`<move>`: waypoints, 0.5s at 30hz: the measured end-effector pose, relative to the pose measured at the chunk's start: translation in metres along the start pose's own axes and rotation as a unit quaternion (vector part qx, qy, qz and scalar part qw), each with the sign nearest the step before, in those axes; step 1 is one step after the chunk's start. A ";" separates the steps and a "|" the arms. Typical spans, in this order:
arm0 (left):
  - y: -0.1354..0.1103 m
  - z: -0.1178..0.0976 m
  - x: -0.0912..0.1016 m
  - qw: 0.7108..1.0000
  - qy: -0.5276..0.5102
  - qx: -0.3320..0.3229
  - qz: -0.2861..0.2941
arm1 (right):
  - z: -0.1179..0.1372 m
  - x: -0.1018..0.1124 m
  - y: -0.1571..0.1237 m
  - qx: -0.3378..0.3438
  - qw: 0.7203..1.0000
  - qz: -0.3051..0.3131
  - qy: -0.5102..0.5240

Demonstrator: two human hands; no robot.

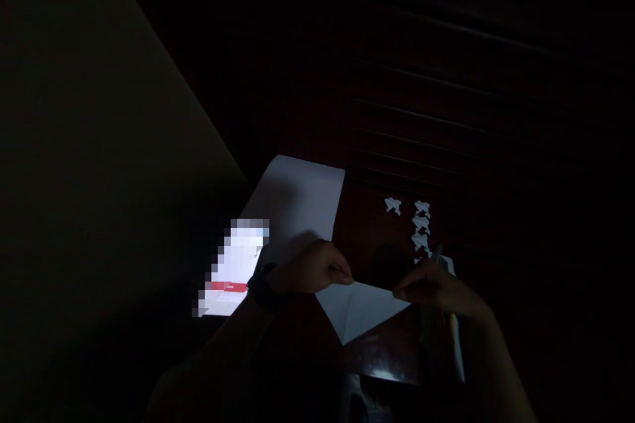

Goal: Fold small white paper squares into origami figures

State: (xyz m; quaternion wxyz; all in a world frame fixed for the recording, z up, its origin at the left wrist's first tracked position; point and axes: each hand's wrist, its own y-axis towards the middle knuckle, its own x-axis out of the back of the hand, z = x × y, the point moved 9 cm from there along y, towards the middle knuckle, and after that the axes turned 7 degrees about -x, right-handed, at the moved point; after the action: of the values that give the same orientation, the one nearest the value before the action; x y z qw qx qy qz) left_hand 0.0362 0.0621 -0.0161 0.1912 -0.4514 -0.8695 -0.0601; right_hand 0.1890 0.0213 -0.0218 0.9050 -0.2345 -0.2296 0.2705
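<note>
A sheet of white paper (364,310), creased down from its top edge and pointed at the bottom, is between my two hands. My left hand (325,268) pinches its upper left edge, fingers closed. At the right corner my right hand (426,287) grips the same paper between thumb and fingertips. A dark watch (265,287) is on my left wrist. Beyond my right hand stand small folded paper figures, one (393,205) apart and several (421,223) in a row.
Larger white paper (305,192) lies flat behind my left hand. A lit, blurred screen (233,268) glows at its left. Dark, glossy table surface (381,360) shows near the front edge. By my right hand is a pale object (457,344), hard to make out. A wall rises at left.
</note>
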 end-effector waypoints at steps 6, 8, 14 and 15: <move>-0.007 0.003 0.016 1.000 -0.008 -0.002 -0.015 | -0.006 0.022 -0.021 -0.001 0.999 0.016 0.039; -0.006 0.006 0.020 1.000 0.004 -0.004 -0.031 | -0.012 0.035 -0.026 -0.008 0.998 -0.013 0.065; -0.003 0.006 0.035 0.993 -0.012 -0.006 -0.115 | -0.023 0.068 -0.018 -0.010 0.942 -0.272 0.197; -0.003 0.004 0.037 0.991 -0.023 -0.006 -0.128 | -0.023 0.063 -0.013 -0.012 0.926 -0.288 0.245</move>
State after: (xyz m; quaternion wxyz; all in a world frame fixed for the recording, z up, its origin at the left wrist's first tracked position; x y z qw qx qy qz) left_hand 0.0138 0.0899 -0.0050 0.1593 -0.3387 -0.9239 -0.0788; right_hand 0.2536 0.0428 -0.0144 0.9690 -0.2284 -0.0619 -0.0702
